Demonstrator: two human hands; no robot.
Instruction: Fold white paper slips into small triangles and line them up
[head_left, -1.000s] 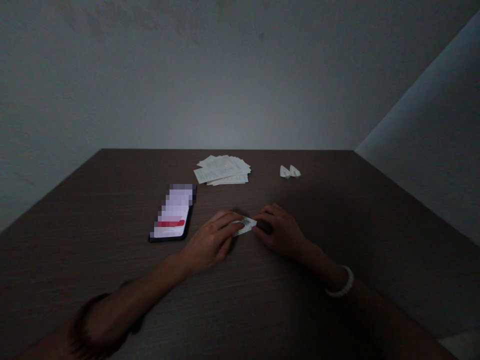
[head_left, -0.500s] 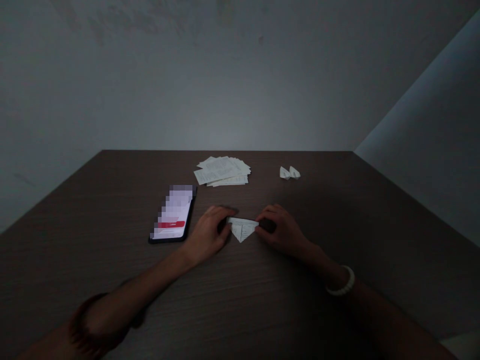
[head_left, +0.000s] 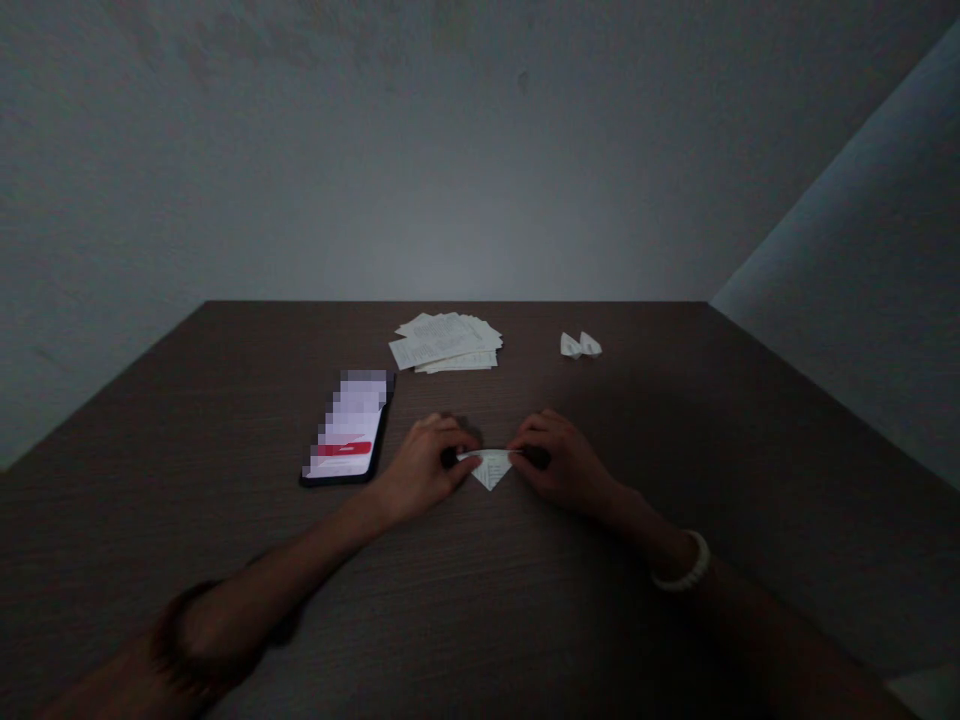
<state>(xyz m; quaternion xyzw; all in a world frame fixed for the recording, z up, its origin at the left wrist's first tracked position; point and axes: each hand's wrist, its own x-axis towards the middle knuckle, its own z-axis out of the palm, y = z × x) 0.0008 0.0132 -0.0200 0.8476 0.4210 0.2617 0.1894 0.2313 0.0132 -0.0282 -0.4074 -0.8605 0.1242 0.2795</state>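
Note:
A small piece of printed paper [head_left: 491,470], folded to a triangle with its point towards me, is between my hands just over the table. My left hand [head_left: 427,460] pinches its left corner between thumb and fingers. At the right corner, my right hand [head_left: 559,455] grips it the same way, the other fingers curled. The fingertips hide both ends of the paper. Its top edge bows slightly upward.
On the dark wooden table [head_left: 450,620], a phone [head_left: 349,425] with a lit screen lies left of my hands. Behind them are a fanned pile of printed paper slips [head_left: 450,342] and a small folded paper shape [head_left: 581,345]. A wall [head_left: 465,150] rises at the table's far edge.
My left hand drew back from over the paper to its left corner, baring the triangle, and has since closed on that corner. The paper has shifted slightly right and nearer.

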